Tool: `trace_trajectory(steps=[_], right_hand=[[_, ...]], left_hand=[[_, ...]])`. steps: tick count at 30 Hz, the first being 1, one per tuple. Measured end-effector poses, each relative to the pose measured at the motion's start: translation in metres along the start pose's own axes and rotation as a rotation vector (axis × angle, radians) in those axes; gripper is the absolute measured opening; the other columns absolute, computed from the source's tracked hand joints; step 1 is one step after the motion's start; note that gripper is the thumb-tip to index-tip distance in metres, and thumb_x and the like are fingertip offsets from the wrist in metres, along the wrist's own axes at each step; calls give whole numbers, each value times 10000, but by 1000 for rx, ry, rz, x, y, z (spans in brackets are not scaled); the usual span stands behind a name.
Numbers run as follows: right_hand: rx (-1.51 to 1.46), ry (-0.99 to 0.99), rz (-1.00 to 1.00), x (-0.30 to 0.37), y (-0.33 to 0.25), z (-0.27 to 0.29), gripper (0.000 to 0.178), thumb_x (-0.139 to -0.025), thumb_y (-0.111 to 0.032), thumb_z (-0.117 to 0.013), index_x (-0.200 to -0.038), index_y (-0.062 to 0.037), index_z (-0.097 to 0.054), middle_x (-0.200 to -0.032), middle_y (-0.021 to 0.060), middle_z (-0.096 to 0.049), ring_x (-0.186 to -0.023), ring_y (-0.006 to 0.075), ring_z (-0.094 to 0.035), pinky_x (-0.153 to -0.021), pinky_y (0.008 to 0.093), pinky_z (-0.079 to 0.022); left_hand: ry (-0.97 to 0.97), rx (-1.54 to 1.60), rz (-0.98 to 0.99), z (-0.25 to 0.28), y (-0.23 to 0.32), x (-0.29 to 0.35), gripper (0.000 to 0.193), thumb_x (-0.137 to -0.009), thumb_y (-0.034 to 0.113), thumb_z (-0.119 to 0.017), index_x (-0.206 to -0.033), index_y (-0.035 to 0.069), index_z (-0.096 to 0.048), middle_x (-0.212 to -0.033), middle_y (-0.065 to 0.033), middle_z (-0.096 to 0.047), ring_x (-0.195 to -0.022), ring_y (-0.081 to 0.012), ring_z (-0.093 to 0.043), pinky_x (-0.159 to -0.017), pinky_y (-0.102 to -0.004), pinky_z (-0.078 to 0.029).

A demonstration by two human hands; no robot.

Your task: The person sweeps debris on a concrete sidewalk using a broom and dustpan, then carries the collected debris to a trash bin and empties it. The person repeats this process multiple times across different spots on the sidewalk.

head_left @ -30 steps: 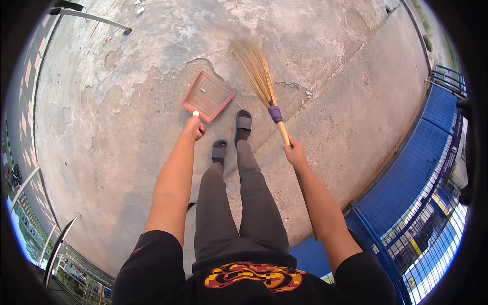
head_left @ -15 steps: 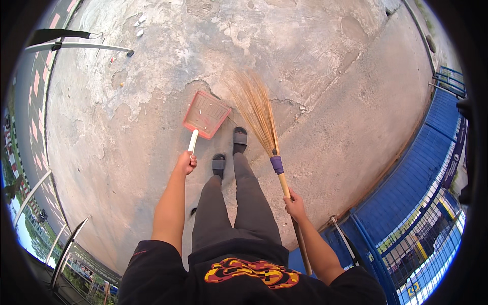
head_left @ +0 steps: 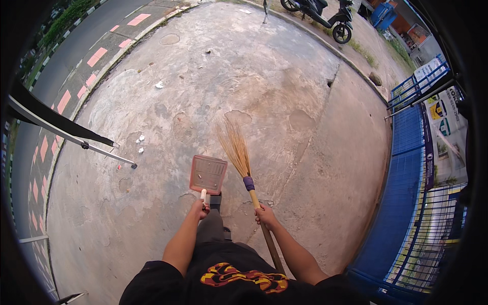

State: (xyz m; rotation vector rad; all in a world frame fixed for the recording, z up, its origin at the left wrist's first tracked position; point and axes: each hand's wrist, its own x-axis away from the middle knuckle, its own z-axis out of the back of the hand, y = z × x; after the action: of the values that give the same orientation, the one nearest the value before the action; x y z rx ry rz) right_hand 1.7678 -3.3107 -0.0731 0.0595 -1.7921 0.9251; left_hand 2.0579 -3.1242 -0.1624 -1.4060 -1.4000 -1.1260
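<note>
My left hand [head_left: 200, 207] is closed round the white handle of a pinkish-red dustpan [head_left: 208, 174]. A few small bits lie in the pan, which is held out ahead of my feet. My right hand [head_left: 265, 215] grips the pale wooden stick of a broom [head_left: 235, 147] with long straw bristles and a purple binding. The bristles fan out ahead, to the right of the dustpan and apart from it. Beyond them, white crumpled scraps [head_left: 141, 144] and a small red scrap [head_left: 119, 166] lie on the concrete. Another white scrap [head_left: 159, 85] is farther off.
Rough, patched concrete [head_left: 223, 71] spreads ahead. A metal pole frame with dark cloth [head_left: 66, 124] reaches in from the left. Beyond the kerb runs a road [head_left: 76, 46]. Blue fencing [head_left: 391, 203] lines the right side, and a motorbike [head_left: 325, 15] stands at the far edge.
I have stepped forward, and the view now reaches farther ahead to the motorbike and white scraps. Both hands keep their hold; the dustpan and broom sit closer together.
</note>
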Motion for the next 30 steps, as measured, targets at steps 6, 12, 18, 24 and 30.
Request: trace_trajectory(steps=[6,12,18,24,30], right_hand=[[2,81,-1,-61,-118,11,144,-980,-160,-566,-1103,-85,-559,-773,5,-520,-554,99,-521,-482,265,-461],[-96,151,-29,-114,-228,35,155,-976,-139,-567,-1114,-70,-570,-762,16,-521,-543,106,-515,-465,273,-460],[-161,251,2,-200,-340,81,259,-963,-132,-602,-1212,-62,-585,-769,29,-544,-546,114,-528,-464,278,-470],[-77,241,42,-329,-499,145,297,-956,-129,-622,-1247,-76,-596,-735,21,-540,-532,116,-530,-454,287,-469],[4,199,50,-443,-717,180,343,-955,-122,-620,-1294,-87,-579,-729,15,-538,-532,112,-530,-461,282,-468]], left_hand=[[-101,-87,4,-128,94,-32,226,-1048,268,-432,-959,60,-430,-729,-18,-461,-538,-115,-428,-453,-250,-382],[-135,-96,71,-265,202,-49,174,-1039,239,-427,-984,74,-434,-707,-5,-448,-527,-103,-420,-445,-237,-371],[-140,-89,94,-416,307,-79,105,-997,178,-442,-982,75,-454,-674,17,-446,-503,-83,-416,-435,-221,-366],[-125,5,31,-566,407,-114,153,-1018,206,-424,-950,71,-443,-664,14,-448,-502,-88,-414,-437,-224,-368],[-121,84,-43,-716,503,-115,156,-1019,177,-404,-1025,34,-467,-664,23,-452,-500,-79,-415,-437,-223,-366]])
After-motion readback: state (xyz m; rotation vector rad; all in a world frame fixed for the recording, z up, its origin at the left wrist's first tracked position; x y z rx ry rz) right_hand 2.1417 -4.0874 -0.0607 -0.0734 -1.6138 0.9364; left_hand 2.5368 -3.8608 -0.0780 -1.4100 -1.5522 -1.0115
